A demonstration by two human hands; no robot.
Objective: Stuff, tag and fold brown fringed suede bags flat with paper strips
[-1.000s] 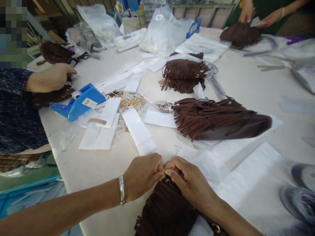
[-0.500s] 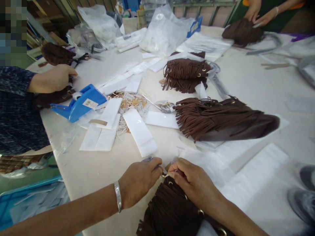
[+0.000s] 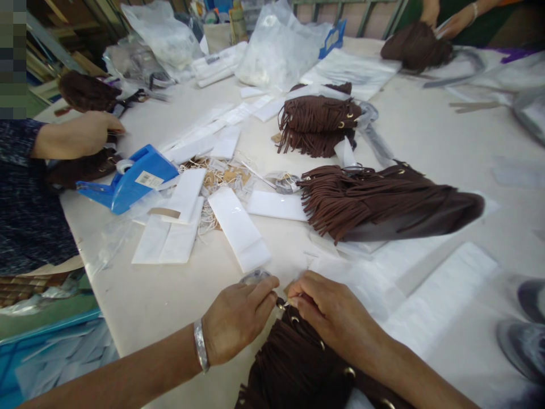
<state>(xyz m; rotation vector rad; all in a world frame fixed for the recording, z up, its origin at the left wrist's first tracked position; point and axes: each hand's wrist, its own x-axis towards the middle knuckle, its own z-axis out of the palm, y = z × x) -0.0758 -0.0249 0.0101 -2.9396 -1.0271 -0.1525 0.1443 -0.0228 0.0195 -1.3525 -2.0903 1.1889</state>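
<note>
A dark brown fringed bag (image 3: 293,363) with gold eyelets lies at the bottom, close to me. My left hand (image 3: 240,321), with a silver cuff on its wrist, is closed at the bag's top, gripping the strap end beside a metal ring. Grey strap wrapped in clear plastic (image 3: 255,276) shows behind its fingers. My right hand (image 3: 330,307) pinches a thin whitish string at that ring, its fingertips just above the fringe. A bit of brown card tag (image 3: 290,282) shows between the hands, partly hidden by the right fingers.
Two more fringed bags (image 3: 383,207) (image 3: 319,122) lie ahead. White paper strips (image 3: 239,230) surround a pile of strung tags (image 3: 223,179). A blue tape dispenser (image 3: 136,176) stands left. Co-workers' hands (image 3: 79,136) (image 3: 453,23) handle brown bags. A blue bin (image 3: 11,369) sits below the table.
The view has shifted slightly. Both my hands stay at the bag's top, the left fingers a little straighter and the metal ring more visible between the hands.
</note>
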